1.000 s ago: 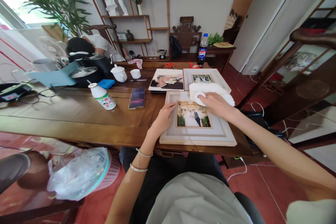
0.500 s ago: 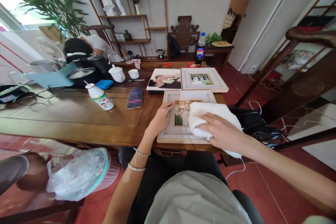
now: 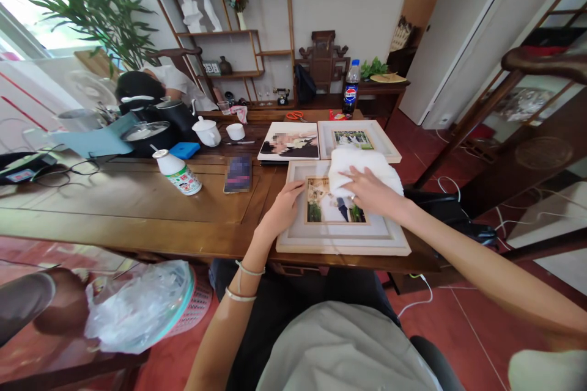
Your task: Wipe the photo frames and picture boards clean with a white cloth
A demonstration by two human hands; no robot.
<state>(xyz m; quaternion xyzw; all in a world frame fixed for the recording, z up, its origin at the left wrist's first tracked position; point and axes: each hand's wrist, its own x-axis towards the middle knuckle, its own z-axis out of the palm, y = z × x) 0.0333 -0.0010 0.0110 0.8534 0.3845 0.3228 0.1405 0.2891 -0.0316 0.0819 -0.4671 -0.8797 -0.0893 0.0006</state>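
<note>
- Picture frame [image 3: 334,215] lies on the desk [image 3: 220,235] at your twelve o'clock.
- Your left hand [image 3: 283,208] rests on its ten-o'clock border; whether it grips, I cannot tell.
- Your right hand [image 3: 370,191], fingers spread, has shifted the cloth [image 3: 364,163] from four to one o'clock.

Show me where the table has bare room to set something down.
Widest: the table's front, left of the bottle. Smaller: between the phone and front edge, left of the left hand. Crowded: behind, with pot, teapot and cup; right, under frames and towel.
</note>
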